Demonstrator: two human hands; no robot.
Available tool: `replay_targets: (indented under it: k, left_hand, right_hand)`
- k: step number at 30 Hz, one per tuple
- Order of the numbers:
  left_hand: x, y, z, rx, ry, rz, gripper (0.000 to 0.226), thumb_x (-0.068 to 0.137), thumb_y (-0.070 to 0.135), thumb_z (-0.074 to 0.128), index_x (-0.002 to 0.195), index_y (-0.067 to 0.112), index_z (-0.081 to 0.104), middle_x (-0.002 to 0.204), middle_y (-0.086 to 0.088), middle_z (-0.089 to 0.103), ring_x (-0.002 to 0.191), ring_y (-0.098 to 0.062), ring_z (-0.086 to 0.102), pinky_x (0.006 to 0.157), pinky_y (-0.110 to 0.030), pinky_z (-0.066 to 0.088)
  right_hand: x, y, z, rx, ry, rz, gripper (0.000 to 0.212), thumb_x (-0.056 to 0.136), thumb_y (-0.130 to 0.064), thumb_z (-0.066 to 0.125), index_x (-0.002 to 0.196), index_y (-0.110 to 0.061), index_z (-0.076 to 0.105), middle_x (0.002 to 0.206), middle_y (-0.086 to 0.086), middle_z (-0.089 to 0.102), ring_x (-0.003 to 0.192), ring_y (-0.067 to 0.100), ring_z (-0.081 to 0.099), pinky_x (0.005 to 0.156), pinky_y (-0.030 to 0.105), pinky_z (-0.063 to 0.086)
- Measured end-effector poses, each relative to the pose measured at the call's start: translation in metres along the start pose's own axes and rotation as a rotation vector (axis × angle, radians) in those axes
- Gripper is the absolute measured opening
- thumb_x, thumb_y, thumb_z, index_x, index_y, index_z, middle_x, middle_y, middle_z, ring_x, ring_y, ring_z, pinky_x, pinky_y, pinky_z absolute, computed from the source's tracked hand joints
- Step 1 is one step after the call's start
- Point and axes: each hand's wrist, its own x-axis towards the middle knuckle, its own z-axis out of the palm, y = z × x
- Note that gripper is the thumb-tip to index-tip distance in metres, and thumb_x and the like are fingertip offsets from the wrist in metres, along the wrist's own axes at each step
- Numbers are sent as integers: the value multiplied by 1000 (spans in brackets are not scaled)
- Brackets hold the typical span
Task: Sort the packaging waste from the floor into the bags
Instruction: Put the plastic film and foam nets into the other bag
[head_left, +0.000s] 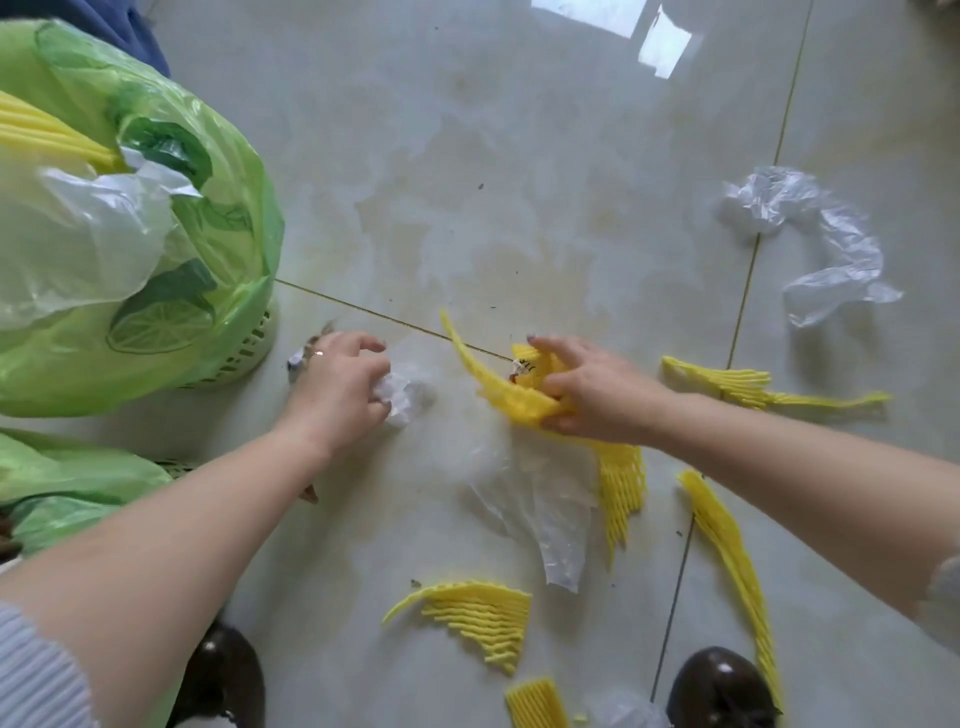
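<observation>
Gripping a yellow net (519, 400) at centre, the right hand (592, 389) curls round it; the left hand (337, 387) clutches crumpled film (402, 392). Green bag (171, 270) sits at ten o'clock.

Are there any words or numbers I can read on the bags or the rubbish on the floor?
No words or numbers can be read.
Green bag: only lemon-slice and leaf pictures, no letters.
Small wrapper in the yellow foam net held by the right hand: dark marks, too small and blurred to read.
Crumpled scrap behind the left hand: too blurred to tell.
</observation>
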Motion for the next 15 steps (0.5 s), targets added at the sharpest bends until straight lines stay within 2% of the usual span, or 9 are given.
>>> replay_targets:
  k: [2,4,6,8,10,12,15]
  left_hand:
    - [-7,-2,7,1,-69,-11,20,71,0,61,91,1,64,129,-16,53,119,-36,46,96,-34,37]
    - [-12,-3,10,11,-110,-36,21,74,-1,55,94,3,60,120,-15,56,111,-34,53,85,-33,41]
    - [-14,0,5,30,-81,-107,19,77,1,51,93,7,58,107,-15,62,99,-34,56,71,-33,40]
    - [-15,8,-8,15,-8,-169,14,80,2,48,89,11,54,98,-13,63,88,-34,54,63,-31,32]
    - [-16,19,-25,-59,73,-183,11,82,2,45,82,13,46,86,-14,57,77,-32,46,61,-31,28]
    - [-16,33,-47,-171,158,-171,11,84,2,43,79,12,41,78,-12,49,74,-31,44,60,-33,29]
    - [-21,52,-96,-285,276,-114,11,83,1,45,82,12,42,73,-6,46,72,-29,43,62,-32,30]
  right_hand:
    - [-1,-5,14,-112,51,-31,27,73,-39,72,91,-20,67,139,10,47,125,34,46,92,45,48]
    - [0,-11,17,-113,138,-40,26,73,-32,72,91,-15,65,123,12,57,106,35,57,72,41,55]
    - [4,-14,16,-98,143,3,26,82,-32,63,102,-15,58,119,8,53,105,30,53,73,36,50]
    - [6,-17,14,-6,100,83,25,83,-33,61,102,-17,55,110,6,54,102,29,53,71,32,43]
    - [6,-23,6,159,150,123,20,77,-25,66,91,-21,53,99,3,56,93,28,54,65,28,36]
    - [4,-35,-11,293,205,124,28,71,-14,68,81,-26,45,87,0,52,80,23,48,59,27,30]
    - [0,-64,-54,475,394,104,33,66,-9,69,74,-24,41,74,-3,46,69,16,39,54,19,31]
